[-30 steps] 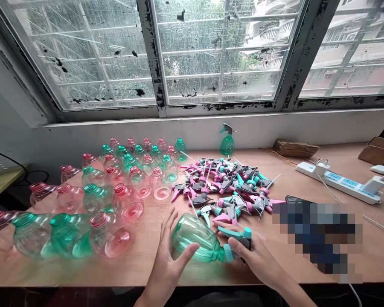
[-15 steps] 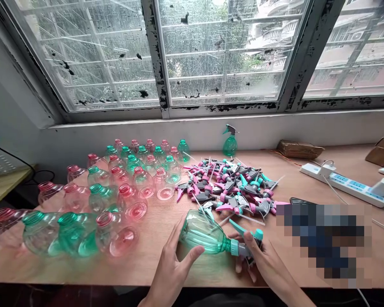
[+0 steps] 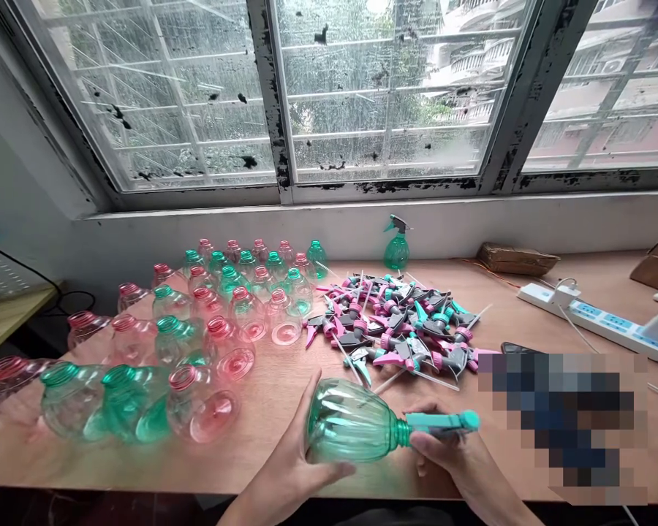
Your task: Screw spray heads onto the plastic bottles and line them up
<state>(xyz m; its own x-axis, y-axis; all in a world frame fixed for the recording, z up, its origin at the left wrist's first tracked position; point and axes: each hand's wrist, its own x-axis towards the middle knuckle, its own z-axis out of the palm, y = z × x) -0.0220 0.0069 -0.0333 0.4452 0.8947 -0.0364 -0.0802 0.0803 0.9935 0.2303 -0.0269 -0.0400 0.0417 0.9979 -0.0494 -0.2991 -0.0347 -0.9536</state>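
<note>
A clear green spray bottle (image 3: 351, 420) lies sideways in the air just above the table's front part, its base to the left and its neck to the right. My left hand (image 3: 299, 449) cups the base, thumb along the near side and fingers behind. On the neck sits a trigger spray head (image 3: 441, 421) with a turquoise trigger and nozzle. My right hand (image 3: 452, 456) is closed around this head, thumb near the neck; some of its fingers are hidden behind. Beyond the bottle is a pile of pink, grey and turquoise spray heads (image 3: 395, 321) with thin tubes.
Rows of open pink and green bottles (image 3: 238, 358) stand on the left of the wooden table (image 3: 274, 460). By the wall is one complete green spray bottle (image 3: 397, 248). A white power strip (image 3: 597, 318) and a brown package (image 3: 515, 258) are at the right. Part of the right side is blurred out.
The spray head has turned with my right hand, so its trigger now lies in line with the bottle. Bottle and hands have shifted slightly, the bottle a little nearer me.
</note>
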